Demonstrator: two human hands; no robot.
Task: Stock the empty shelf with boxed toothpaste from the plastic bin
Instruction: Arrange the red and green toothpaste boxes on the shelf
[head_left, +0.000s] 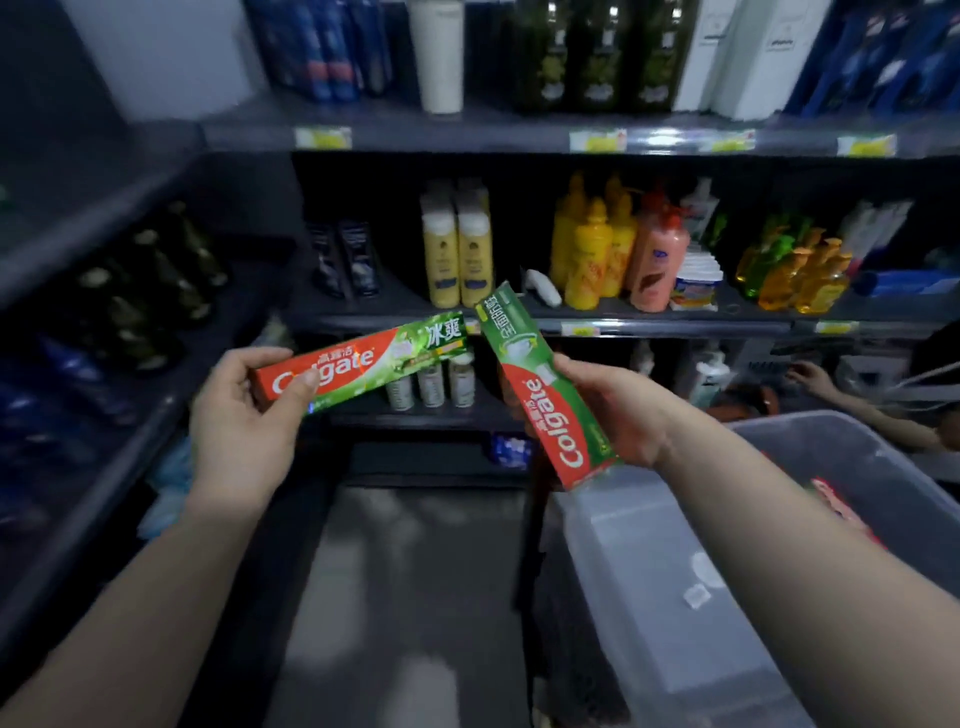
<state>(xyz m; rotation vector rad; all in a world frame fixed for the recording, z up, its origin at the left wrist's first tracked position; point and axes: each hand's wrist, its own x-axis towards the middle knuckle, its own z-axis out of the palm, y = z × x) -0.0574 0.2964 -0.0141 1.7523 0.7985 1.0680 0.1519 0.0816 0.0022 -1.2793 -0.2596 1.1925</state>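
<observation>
Left hand: it is holding a red and green toothpaste box by its red end; the fingers are clamping on it, thumb on the front face.
Left box: it is lying almost level and is pointing right, away from the fingers.
Right hand: it is gripping a second toothpaste box near its lower half, fingers closing around the back.
Second box: it is standing steeply, its top end tilting left, near the tip of the left box but apart from it.
Plastic bin: it is sitting below the right fingers; something red is showing inside.
Shelves: behind both boxes, yellow bottles and orange bottles are standing.
Another person's hand: it is reaching far right of the right fingers.
</observation>
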